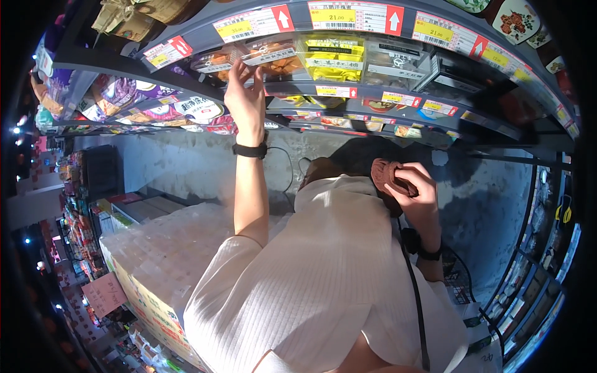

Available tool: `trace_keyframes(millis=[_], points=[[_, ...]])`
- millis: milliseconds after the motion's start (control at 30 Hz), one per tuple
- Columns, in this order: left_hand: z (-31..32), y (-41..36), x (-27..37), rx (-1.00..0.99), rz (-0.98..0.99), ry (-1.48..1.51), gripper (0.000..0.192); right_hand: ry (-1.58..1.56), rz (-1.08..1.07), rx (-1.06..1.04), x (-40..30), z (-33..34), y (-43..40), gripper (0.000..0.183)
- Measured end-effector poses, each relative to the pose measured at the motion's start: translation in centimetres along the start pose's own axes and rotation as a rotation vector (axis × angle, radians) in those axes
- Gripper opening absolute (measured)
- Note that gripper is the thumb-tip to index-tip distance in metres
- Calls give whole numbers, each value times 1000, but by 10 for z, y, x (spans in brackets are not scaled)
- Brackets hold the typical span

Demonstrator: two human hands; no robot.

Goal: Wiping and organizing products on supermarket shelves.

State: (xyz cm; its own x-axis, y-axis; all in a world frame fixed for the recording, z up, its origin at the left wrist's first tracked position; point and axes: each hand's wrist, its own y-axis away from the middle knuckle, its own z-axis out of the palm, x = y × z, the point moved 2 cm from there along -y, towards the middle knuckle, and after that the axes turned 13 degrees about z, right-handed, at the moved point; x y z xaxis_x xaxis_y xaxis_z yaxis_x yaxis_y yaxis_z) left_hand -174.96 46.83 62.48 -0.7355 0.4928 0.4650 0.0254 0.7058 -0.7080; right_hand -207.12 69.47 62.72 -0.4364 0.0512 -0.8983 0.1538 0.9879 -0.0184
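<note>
My left hand (245, 95) is raised to a shelf, its fingers apart. Its fingertips are at the front of a clear plastic box of orange-wrapped sweets (274, 58); whether they press on it, I cannot tell. Just left stands a similar clear box (217, 63). To the right are a clear box of yellow packets (334, 58) of ginger brown sugar and a clear box with a white label band (395, 63). My right hand (417, 186) is held in front of my body, gripping a bunched brown cloth (392, 177).
Price tags (254, 23) line the shelf edge (298, 35) above the boxes. Lower shelves hold bagged goods (200, 108). At my left is a large carton (144, 298) with plastic-wrapped goods (172, 247) on top. A dark rack (527, 261) stands at right, above the concrete floor (163, 163).
</note>
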Motion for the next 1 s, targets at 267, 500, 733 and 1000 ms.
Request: trace_keyframes(millis=[267, 500, 733, 1000], points=[[-13, -4, 32, -184, -14, -40, 24, 5, 23, -63, -3, 3, -6, 31], [12, -43, 92, -238, 558, 39, 56, -6, 8, -139, -4, 6, -6, 30], [19, -43, 94, -432, 411, 92, 58, -6, 18, -100, 3, 0, 6, 31], [-9, -34, 100, -321, 599, 0, 55, -14, 5, -72, 10, -4, 6, 32]])
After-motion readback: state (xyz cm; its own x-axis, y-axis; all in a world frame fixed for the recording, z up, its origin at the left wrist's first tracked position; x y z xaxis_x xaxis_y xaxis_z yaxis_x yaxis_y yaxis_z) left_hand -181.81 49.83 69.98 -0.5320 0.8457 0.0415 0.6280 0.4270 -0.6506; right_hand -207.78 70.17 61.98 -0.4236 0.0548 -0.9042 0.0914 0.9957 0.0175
